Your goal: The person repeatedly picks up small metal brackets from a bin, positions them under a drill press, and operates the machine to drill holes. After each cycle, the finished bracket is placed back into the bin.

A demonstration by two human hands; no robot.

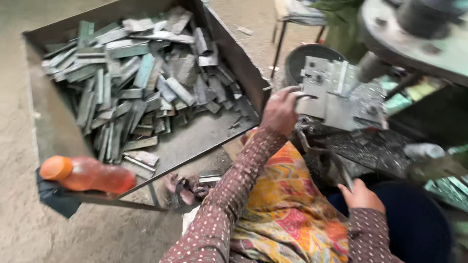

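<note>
Hands at the press

Left hand [280, 109] gripped a metal strip [306, 96] at the press [341, 95]; right hand [360, 196] rested low, grip unclear. Strip-filled bin [243, 68] stood left, bottle [87, 176] on its rim.

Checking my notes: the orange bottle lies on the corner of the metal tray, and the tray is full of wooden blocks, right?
Not quite. The head view shows the tray holding flat grey metal strips, not wooden blocks. The orange bottle does lie on its near corner.
</note>
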